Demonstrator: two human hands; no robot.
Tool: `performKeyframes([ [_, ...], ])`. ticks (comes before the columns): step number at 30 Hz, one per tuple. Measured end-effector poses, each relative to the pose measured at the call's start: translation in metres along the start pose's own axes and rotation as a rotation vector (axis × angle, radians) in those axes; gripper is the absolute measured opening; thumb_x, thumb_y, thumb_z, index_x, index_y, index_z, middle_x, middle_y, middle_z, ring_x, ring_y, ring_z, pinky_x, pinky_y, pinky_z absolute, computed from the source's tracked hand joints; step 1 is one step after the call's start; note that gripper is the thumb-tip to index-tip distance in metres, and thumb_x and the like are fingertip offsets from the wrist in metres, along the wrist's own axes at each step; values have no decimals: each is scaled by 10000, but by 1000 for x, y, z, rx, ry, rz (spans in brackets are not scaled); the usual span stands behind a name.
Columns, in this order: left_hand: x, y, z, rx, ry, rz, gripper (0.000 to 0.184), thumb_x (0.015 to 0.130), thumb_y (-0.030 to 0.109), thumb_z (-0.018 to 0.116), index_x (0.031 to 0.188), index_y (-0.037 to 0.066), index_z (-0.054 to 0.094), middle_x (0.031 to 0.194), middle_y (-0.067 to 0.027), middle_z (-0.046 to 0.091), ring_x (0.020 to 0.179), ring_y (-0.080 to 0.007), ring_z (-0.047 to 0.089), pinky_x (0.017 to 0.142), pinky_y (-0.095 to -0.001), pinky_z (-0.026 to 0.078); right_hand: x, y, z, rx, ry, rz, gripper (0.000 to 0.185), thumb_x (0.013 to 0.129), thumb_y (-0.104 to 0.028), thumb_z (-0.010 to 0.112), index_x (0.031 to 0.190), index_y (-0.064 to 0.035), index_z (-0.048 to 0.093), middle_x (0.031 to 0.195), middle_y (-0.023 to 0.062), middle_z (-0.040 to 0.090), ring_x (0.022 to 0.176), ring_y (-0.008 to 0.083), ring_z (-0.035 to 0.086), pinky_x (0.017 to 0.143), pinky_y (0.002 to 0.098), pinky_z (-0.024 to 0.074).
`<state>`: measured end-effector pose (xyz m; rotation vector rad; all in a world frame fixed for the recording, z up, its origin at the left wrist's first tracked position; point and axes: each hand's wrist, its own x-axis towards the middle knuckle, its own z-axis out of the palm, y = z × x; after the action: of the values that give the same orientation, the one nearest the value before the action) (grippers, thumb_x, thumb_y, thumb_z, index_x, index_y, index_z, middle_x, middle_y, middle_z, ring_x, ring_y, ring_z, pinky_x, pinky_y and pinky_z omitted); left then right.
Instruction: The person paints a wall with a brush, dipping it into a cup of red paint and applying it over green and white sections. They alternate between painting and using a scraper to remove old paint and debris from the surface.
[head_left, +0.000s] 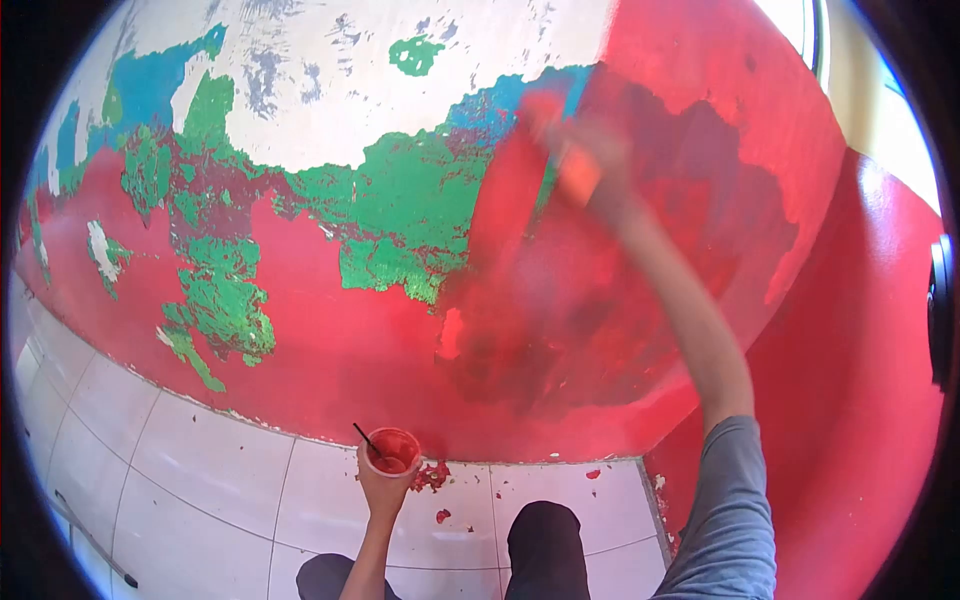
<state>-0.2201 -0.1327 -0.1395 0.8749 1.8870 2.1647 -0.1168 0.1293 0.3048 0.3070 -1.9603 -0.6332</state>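
My right hand (600,165) is raised against the wall, its fingers closed round a brush (542,110) that is blurred by motion. The brush's head touches the wall at the top of a fresh red stripe (502,200), beside green and blue patches (420,190). Low in the view, my left hand (385,488) is wrapped round a cup (394,453) of red paint. A thin dark stick (366,440) leans out of the cup's rim.
White tiles (220,470) cover the floor, with red paint flakes (432,476) along the wall's foot. My knees (545,545) are at the bottom. A second red wall (850,400) meets this one at the right. A dark object (940,310) stands at the right edge.
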Motion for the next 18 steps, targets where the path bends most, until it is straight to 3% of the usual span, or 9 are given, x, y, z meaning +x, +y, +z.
performKeyframes([
  [2,-1,-3,-2,10,-4,-2,786,576,184,893,1218,24,468,1119,-122,563,1050,-257,565,882,-364,484,-77,-41,30,-55,-250,-201,282,827,-105,570,1071,-168,698,1099,82,676,974,250,651,830,397,529],
  [3,-1,-9,-1,24,-6,3,785,583,176,891,1223,23,464,1130,-124,564,1051,-256,570,883,-362,487,-83,-80,19,14,-585,-85,255,836,-118,594,1064,-163,700,1094,64,681,1029,243,642,863,380,525],
  [7,0,-10,2,46,-38,76,788,585,171,892,1227,24,459,1148,-129,560,1055,-261,573,880,-364,492,-36,-41,3,352,-433,26,201,850,-144,660,1047,-136,702,1045,66,693,972,219,663,855,356,534],
  [9,-1,-7,7,26,-34,68,792,577,181,894,1224,28,463,1134,-128,561,1044,-262,575,874,-370,490,32,24,-23,473,-251,256,105,794,-29,644,884,-66,683,998,66,709,966,190,669,823,326,533],
  [10,-1,-9,9,-3,-40,53,795,573,189,895,1222,27,465,1129,-127,557,1041,-261,573,875,-371,488,69,20,-49,392,-214,618,91,807,-25,629,880,-51,676,984,77,709,951,198,673,792,320,544],
  [12,-2,-4,14,-11,-55,35,797,570,189,896,1220,24,466,1130,-125,550,1041,-258,569,879,-373,486,103,55,-59,309,129,218,132,823,3,602,925,-27,681,991,84,708,903,195,680,749,319,552],
  [15,6,18,24,-34,-96,26,789,579,167,892,1223,19,460,1152,-125,537,1058,-255,564,896,-372,484,72,45,-49,107,79,-20,154,869,-26,584,985,-28,685,1018,83,704,893,202,680,743,319,551],
  [16,11,32,28,-106,-111,16,786,584,158,889,1225,17,456,1162,-127,531,1067,-253,560,905,-372,481,43,15,-44,49,-110,199,191,858,-72,605,1028,-74,693,1058,71,694,941,219,671,788,342,541],
  [18,27,55,34,-192,-148,37,776,594,140,882,1226,16,449,1180,-129,520,1085,-249,550,922,-372,473,-38,-12,-15,-46,-262,-27,204,862,-121,607,1042,-147,699,1016,49,698,971,237,659,825,375,518],
])
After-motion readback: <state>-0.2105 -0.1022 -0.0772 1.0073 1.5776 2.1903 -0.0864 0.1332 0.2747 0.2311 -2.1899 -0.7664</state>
